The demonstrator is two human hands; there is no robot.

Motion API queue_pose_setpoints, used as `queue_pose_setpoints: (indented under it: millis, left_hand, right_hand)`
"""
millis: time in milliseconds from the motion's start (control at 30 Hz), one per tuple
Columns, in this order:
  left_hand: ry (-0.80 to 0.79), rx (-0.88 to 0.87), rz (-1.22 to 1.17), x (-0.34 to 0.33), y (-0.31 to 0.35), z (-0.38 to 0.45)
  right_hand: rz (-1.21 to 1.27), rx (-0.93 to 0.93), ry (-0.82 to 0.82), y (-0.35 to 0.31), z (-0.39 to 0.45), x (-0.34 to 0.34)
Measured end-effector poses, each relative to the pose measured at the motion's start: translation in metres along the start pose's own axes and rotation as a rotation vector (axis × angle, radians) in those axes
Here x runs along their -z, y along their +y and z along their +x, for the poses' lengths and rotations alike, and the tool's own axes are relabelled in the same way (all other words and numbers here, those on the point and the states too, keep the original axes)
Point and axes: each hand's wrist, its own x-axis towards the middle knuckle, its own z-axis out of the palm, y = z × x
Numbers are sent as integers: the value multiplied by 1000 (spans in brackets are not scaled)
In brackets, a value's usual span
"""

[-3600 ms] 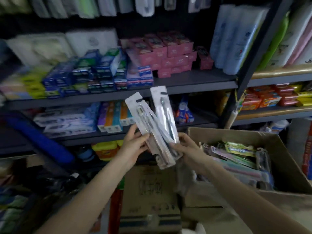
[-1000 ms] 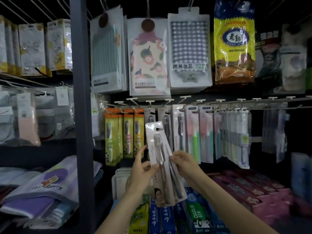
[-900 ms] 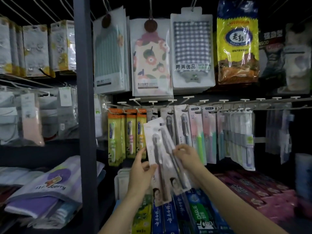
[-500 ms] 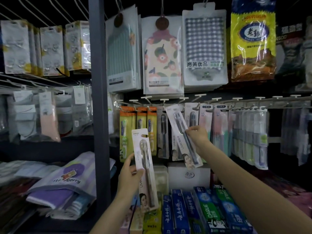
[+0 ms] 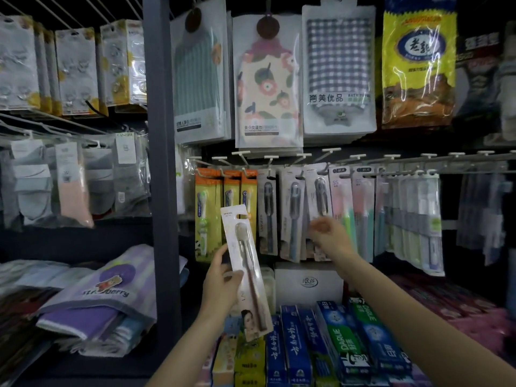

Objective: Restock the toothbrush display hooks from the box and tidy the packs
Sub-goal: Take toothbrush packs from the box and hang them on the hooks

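Left hand (image 5: 222,286) grips a pack (image 5: 245,270), tilted, near. Right hand (image 5: 331,236), blurred, fingers loosely curled, by hung packs (image 5: 318,210); grip unclear.

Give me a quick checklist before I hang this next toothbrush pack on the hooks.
1. Left hand grips the toothbrush pack: ok.
2. Pack's hang slot faces up: ok.
3. Right hand free of any pack: cannot tell, it is blurred.
4. Matching grey packs hang on the hooks: ok.
5. Room left on that hook: cannot tell.
6. Hanging packs straight: not ok, some tilt.
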Motion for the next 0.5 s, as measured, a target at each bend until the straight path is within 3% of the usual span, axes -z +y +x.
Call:
queue_pose_setpoints:
  millis: [100, 200, 367, 500]
  left_hand:
    - [-24, 42, -116, -13, 5, 2]
    - [-31, 6, -180, -25, 14, 2]
    - [-21, -76, -58, -24, 14, 2]
    - [100, -376, 498, 2, 9, -7]
  right_hand:
    - [2, -41, -389, 13, -29, -7]
    - [90, -90, -548, 21, -41, -15]
    - [-19, -23, -479, 27, -41, -24]
    - [-113, 3, -243, 24, -29, -19]
